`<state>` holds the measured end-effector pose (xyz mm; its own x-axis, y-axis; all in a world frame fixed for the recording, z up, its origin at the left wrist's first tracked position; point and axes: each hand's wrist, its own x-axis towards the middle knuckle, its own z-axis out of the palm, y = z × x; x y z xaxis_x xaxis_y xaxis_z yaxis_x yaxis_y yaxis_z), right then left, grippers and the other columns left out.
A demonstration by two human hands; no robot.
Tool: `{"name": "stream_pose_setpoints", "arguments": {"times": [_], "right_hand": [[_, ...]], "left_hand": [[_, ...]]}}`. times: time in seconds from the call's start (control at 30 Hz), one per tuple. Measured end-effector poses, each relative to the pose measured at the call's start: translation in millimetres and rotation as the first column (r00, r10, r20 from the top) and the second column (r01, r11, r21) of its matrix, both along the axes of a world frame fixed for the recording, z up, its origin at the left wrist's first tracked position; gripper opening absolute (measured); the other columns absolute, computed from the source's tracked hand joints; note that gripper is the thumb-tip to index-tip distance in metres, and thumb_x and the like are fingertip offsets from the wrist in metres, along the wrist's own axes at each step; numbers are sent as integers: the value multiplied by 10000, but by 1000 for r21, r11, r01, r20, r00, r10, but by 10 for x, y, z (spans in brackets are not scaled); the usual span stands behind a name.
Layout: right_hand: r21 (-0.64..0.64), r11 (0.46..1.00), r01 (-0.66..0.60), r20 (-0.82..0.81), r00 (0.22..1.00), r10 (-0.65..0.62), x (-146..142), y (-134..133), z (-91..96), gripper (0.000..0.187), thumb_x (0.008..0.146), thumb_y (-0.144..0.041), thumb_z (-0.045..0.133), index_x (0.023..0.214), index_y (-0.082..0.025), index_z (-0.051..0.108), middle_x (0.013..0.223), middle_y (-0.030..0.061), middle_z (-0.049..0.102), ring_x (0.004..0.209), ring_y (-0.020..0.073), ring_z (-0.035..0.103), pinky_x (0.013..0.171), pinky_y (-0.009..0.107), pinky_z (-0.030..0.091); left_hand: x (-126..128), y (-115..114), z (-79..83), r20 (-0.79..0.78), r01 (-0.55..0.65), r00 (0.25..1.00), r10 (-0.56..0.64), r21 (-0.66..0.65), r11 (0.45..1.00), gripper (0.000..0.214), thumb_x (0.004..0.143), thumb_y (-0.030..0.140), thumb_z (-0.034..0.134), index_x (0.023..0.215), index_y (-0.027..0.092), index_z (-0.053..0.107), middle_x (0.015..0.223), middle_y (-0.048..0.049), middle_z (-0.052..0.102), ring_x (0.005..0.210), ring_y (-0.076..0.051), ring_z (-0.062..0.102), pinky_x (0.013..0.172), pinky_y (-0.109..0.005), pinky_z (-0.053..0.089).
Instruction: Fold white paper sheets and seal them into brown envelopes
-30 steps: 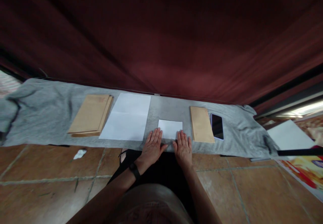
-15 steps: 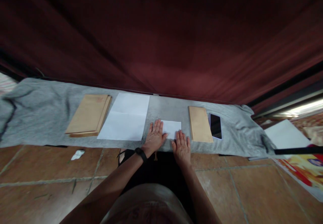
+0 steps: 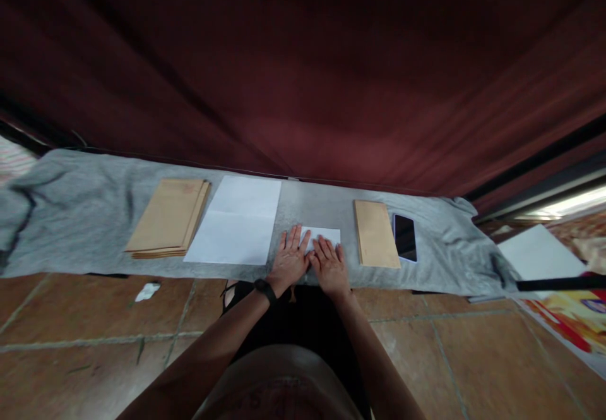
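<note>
The left hand [image 3: 288,263] is lying palm down with its fingers fanned a little, its index side overlapping the left edge of the small white paper [image 3: 326,232]. The right hand [image 3: 330,270] is also resting palm down, fingers slightly spread over the paper's near right part; neither hand is pinching anything. Half a second ago the right hand was sitting at the near right corner; now it is lying further in, and the two thumbs are nearly meeting. The contact is thus reaching toward the paper's middle, so the hands seem to be flattening or steadying it rather than lifting it.

The paper is lying near the front edge of the cloth-covered worktop [image 3: 317,202]. To its left a large white sheet [image 3: 237,224] is showing a faint crosswise crease, and beyond that a stack of brown envelopes [image 3: 165,218] is sitting. To the right a brown envelope [image 3: 377,234] is lying, with a phone [image 3: 404,237] just beside it. These outer things are staying put.
</note>
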<state>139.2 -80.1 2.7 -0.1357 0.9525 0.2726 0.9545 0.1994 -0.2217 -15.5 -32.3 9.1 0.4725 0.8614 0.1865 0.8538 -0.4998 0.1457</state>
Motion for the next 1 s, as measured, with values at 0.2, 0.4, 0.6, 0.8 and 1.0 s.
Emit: {"name": "stream_pose_setpoints", "arguments": {"times": [0.2, 0.4, 0.6, 0.8, 1.0], "right_hand": [[21, 999, 48, 47, 998, -49, 91, 63, -90, 503, 1050, -393, 365, 1517, -212, 397, 1568, 117, 399, 1442, 254, 376, 1193, 497, 208], [51, 992, 118, 90, 988, -123, 237, 43, -150, 520, 1049, -393, 359, 1535, -208, 362, 1580, 137, 371, 1445, 271, 367, 1178, 507, 226], [91, 981, 170, 87, 980, -178, 283, 6, -180, 547, 1048, -426, 345, 1528, -165, 374, 1553, 145, 415, 1412, 275, 414, 1176, 497, 244], [101, 975, 198, 78, 976, -206, 314, -40, -188, 567, 1054, -424, 316, 1532, -122, 357, 1526, 152, 454, 1405, 281, 424, 1175, 491, 249], [111, 975, 195, 75, 976, -204, 313, -57, -177, 568, 1055, -419, 307, 1536, -119, 347, 1520, 159, 460, 1400, 289, 429, 1164, 504, 264]], "left_hand": [[21, -14, 16, -2, -19, 1000, 19, 11, 1000, 629, 969, 429, 477, 1528, 160, 376, 1602, -184, 306, 1491, -321, 275, 1214, -522, 182], [34, -12, 35, 22, -25, 999, 25, 17, 1000, 623, 964, 458, 493, 1514, 179, 410, 1598, -178, 317, 1489, -323, 282, 1215, -518, 183], [-15, -35, 10, 40, -12, 999, 11, 18, 1000, 600, 974, 439, 478, 1515, 188, 407, 1591, -168, 335, 1487, -308, 290, 1213, -518, 202], [-112, -157, -2, 58, -11, 998, 9, 21, 1000, 545, 997, 392, 424, 1494, 167, 437, 1580, -115, 371, 1486, -270, 301, 1230, -493, 195], [-208, -369, 60, 38, 94, 995, -94, 12, 995, 502, 1015, 383, 406, 1489, 220, 440, 1595, -52, 358, 1494, -239, 284, 1234, -488, 205]]}}
